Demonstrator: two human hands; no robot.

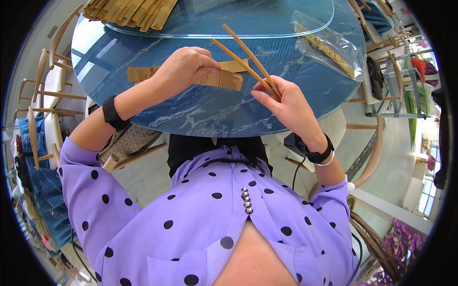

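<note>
My left hand (188,64) is closed, its thumb and fingers pinching a brown paper sleeve (230,80) just over the table. In my right hand (287,101) is a pair of wooden chopsticks (245,51), gripped near one end. Their other ends point up and to the left, slightly spread, past the sleeve. Another flat brown paper piece (140,74) shows on the table by my left wrist. A further brown strip (234,66) lies behind the held sleeve; whether these pieces are joined is hidden by my left hand.
Both hands are above a round blue marbled table (191,114) with a raised glass turntable (248,19). Several long brown paper-wrapped pieces (129,12) are piled at the far left. A clear plastic bag (329,47) with a brown strip lies at right. Wooden chairs (40,86) stand around.
</note>
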